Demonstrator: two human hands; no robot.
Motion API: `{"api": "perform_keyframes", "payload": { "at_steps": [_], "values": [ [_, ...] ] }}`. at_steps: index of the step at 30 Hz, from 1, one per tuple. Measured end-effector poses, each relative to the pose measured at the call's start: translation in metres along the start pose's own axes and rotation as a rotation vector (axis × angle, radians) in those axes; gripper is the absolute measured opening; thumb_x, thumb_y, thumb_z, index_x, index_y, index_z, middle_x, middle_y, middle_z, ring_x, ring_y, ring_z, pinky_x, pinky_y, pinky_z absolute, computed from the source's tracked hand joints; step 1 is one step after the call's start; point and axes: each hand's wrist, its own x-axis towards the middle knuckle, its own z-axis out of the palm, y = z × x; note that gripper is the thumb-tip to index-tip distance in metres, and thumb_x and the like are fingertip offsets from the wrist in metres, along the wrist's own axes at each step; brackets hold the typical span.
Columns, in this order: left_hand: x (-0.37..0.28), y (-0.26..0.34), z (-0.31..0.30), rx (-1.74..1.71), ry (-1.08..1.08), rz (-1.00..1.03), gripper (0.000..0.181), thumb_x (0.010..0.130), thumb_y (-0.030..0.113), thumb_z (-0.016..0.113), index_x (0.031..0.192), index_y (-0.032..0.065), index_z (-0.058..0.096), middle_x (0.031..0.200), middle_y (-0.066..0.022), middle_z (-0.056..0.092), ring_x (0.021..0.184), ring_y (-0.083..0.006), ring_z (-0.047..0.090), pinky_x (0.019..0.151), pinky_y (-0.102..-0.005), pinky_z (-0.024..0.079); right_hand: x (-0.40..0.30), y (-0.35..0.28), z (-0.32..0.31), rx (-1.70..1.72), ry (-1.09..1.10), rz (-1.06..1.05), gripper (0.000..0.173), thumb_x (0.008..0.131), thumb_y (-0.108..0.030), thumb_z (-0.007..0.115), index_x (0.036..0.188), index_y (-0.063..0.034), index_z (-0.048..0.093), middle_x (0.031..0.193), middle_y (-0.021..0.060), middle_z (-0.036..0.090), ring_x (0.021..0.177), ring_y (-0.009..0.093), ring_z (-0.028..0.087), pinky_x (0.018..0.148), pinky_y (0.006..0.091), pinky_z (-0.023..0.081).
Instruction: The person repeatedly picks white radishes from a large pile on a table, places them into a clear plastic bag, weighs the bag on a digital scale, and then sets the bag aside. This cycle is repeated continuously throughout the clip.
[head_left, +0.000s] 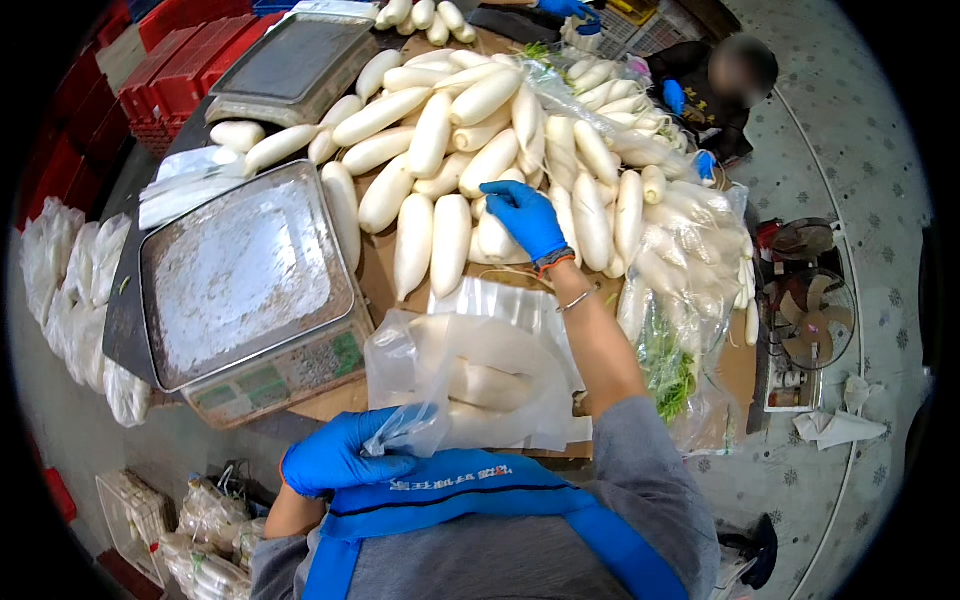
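My left hand (349, 454), in a blue glove, grips the gathered end of a clear plastic bag (412, 375) at the table's near edge. Several white daikon radishes (491, 386) lie inside that bag. In a matching glove, my right hand (529, 220) reaches over the near side of a large daikon pile (431, 135). Below its fingers is a daikon (495, 236); whether they close around it cannot be made out. Two daikons (451, 244) lie side by side left of this hand. A flat plastic bag (499, 296) lies partly under the filled one.
A weighing scale (247, 277) stands at left, with another scale (296, 60) behind it. Bagged daikons (682, 247) cover the right side. A person (701, 90) is at the far right, near a fan (814, 319). Red crates (187, 67) are stacked far left.
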Motion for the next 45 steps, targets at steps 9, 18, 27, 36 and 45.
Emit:
{"api": "perform_keyframes", "payload": {
  "at_steps": [9,18,27,36,45],
  "values": [
    [0.011,0.007,-0.001,-0.182,0.008,-0.142,0.054,0.079,0.008,0.066,0.129,0.0067,0.045,0.105,-0.0061,0.062,0.083,-0.0078,0.055,0.074,-0.0226,0.047,0.061,0.032,-0.034,-0.583,0.48,-0.109,0.046,0.075,-0.037,0.063,0.11,-0.0067,0.058,0.087,0.0153,0.062,0.079,0.032,0.06,0.074,0.04,0.048],
    [0.012,0.011,-0.001,-0.297,0.11,-0.099,0.052,0.078,0.006,0.065,0.127,0.004,0.047,0.099,-0.0032,0.061,0.077,-0.0071,0.053,0.069,-0.0209,0.047,0.121,0.1,-0.073,-0.644,0.062,-0.446,0.025,0.081,-0.024,0.052,0.082,-0.0027,0.065,0.083,0.0156,0.064,0.069,0.028,0.061,0.068,0.036,0.049],
    [0.028,0.026,0.01,-0.487,0.271,0.081,0.053,0.077,0.004,0.06,0.127,0.0013,0.045,0.079,-0.0063,0.06,0.07,-0.0117,0.056,0.066,-0.0245,0.046,-0.082,-0.135,-0.177,0.568,0.288,0.016,0.031,0.089,-0.027,0.049,0.068,-0.0059,0.057,0.061,0.0034,0.056,0.044,0.008,0.041,0.044,0.0216,0.034],
    [0.025,0.03,0.013,-0.484,0.253,0.153,0.046,0.08,0.018,0.058,0.12,-0.0027,0.049,0.082,-0.0082,0.061,0.073,-0.0151,0.057,0.07,-0.0258,0.045,-0.222,-0.143,-0.074,0.665,-0.061,0.174,0.037,0.094,-0.026,0.04,0.083,0.0037,0.059,0.072,0.0129,0.061,0.058,0.017,0.057,0.057,0.0286,0.047],
    [0.027,0.046,0.013,-0.281,0.103,0.089,0.043,0.081,0.021,0.057,0.117,-0.0013,0.05,0.086,-0.0096,0.061,0.078,-0.0138,0.057,0.07,-0.0235,0.044,-0.303,-0.034,-0.066,-0.704,-0.362,0.123,0.052,0.081,-0.049,0.054,0.102,-0.0033,0.062,0.095,0.0205,0.061,0.088,0.034,0.058,0.08,0.0394,0.045]
  ]
}}
